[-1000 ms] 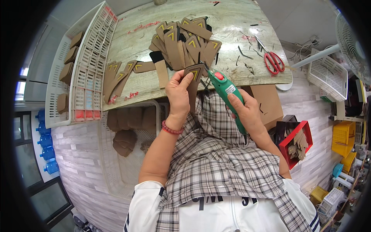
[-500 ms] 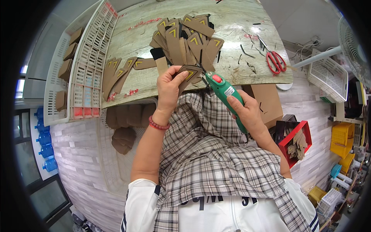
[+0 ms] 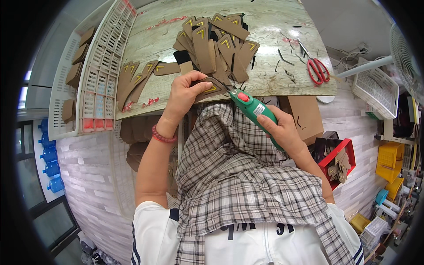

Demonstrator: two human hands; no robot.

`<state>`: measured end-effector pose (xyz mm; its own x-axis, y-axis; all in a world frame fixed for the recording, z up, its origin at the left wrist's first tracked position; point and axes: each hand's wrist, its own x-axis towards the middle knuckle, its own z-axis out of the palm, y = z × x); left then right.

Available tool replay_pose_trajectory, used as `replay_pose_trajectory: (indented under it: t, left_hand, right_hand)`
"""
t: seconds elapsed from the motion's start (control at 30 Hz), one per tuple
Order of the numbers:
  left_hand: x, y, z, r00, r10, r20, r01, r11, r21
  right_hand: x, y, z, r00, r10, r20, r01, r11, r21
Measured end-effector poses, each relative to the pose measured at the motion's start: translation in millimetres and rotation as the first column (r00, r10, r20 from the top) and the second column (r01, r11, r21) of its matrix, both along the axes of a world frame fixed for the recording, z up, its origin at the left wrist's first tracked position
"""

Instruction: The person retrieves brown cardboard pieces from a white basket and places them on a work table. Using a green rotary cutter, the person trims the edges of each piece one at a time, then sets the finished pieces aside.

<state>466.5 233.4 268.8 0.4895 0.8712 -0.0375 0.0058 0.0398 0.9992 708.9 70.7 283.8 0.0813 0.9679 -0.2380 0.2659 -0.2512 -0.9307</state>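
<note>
Between thumb and fingers, my left hand (image 3: pixel 184 92) pinches a brown fabric tab (image 3: pixel 212 89) with a yellow chevron and a dark edge. My right hand (image 3: pixel 281 128) is wrapped round a green handheld electric tool (image 3: pixel 252 107) with a red switch. The tool's slim dark tip meets the tab's right edge, just in front of the table. Beyond my hands lies a heap of similar brown tabs (image 3: pixel 204 55), some with black ends. A few more tabs (image 3: pixel 138 81) are fanned out at the table's left.
Red-handled scissors (image 3: pixel 318 70) and thin black trimmings (image 3: pixel 282 57) lie at the table's right. A white plastic crate (image 3: pixel 104 66) borders its left side. A cardboard box (image 3: pixel 304 117) and a red box (image 3: pixel 349 152) holding brown pieces stand below right; a fan (image 3: pixel 406 53) is beyond.
My left hand has shifted a little left and turned the tab so it lies more sideways. The green tool has moved slightly left, its tip now at the tab's right edge.
</note>
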Motion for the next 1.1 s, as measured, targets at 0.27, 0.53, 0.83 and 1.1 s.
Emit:
replay_pose_trajectory:
  t: [0.27, 0.53, 0.83, 1.1]
  left_hand:
    - [-2.2, -2.2, 16.4, 0.981, -0.120, -0.154, 0.103, 0.988, -0.112]
    - [2.7, -3.9, 14.4, 0.949, -0.219, -0.227, 0.200, 0.974, -0.107]
    - [-12.6, 15.1, 2.1, 0.975, 0.087, -0.206, -0.096, 0.995, -0.038]
    - [-42.1, -27.1, -54.0, 0.558, 0.783, 0.273, -0.409, 0.547, -0.731]
  right_hand:
    - [-5.1, 0.5, 3.5, 1.000, 0.021, -0.013, -0.022, 1.000, -0.020]
    - [-7.5, 3.7, 6.5, 1.000, 0.029, -0.001, -0.029, 0.999, -0.041]
    - [-17.7, 7.2, 3.5, 0.991, -0.102, -0.085, 0.099, 0.995, -0.033]
    - [-22.5, 6.5, -1.9, 0.995, -0.093, -0.029, 0.092, 0.995, -0.026]
